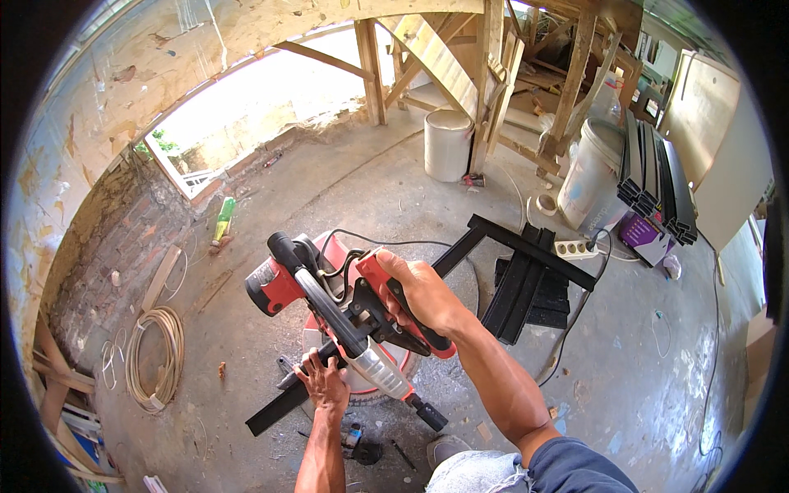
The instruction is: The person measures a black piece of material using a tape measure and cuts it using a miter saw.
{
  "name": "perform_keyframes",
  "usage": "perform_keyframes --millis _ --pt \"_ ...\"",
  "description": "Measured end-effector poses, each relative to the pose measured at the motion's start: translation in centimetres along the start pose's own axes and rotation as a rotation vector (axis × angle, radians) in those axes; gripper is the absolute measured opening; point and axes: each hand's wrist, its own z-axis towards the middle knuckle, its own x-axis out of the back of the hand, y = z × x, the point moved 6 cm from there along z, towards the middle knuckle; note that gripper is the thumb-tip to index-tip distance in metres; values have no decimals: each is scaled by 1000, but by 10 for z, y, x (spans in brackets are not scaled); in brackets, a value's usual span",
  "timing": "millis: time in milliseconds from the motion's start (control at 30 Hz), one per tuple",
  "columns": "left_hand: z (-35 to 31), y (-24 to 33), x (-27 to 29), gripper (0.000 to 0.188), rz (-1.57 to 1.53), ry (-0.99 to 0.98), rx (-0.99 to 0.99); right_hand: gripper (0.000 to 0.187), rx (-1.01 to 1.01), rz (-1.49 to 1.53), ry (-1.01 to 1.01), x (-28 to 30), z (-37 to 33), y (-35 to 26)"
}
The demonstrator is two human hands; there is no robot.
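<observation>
Leftmost on a grey concrete floor (271,197), a loose coil of tan hose (174,353), well apart from the work. Next, toward the middle, a long, black, straight-edged bar (275,411), slanting up from lower left and passing under a red, black and silver mitre saw (325,304) set directly on the floor. Over the bar, close beside the saw head, a bare left hand (326,384) with fingers spread and touching the black surface; no telling from above whether curled underneath as well. Best to press the bar down firmly and slide that hand farther out along it, away from the toothed blade edge (370,401) just to the right. At centre, a bare right hand (419,293) wrapped around the saw's red-and-black handle (441,345). Probably wise to lower smoothly, without forcing. Behind, a thin black cable (399,241): better routed clear of the blade. Just right of the saw, a black length (457,255) in line with the bar, meeting a crossing black bar (534,251); continuity hidden by the machine. Worth supporting that far side level, to avoid twisting or pinching. Farther right, a white power strip (575,249).
</observation>
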Motion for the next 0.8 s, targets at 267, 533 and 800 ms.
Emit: perform_keyframes --millis 267,533,800 --pt "0 2 0 39 2 -16 2 67 -16 4 4 0 -1 0" --pt "0 1 1 42 -2 -4 -10 67 -20 17 6 1 -2 1" --pt "-1 0 -1 43 9 -1 -2 66 -17 21 4 0 -2 0"
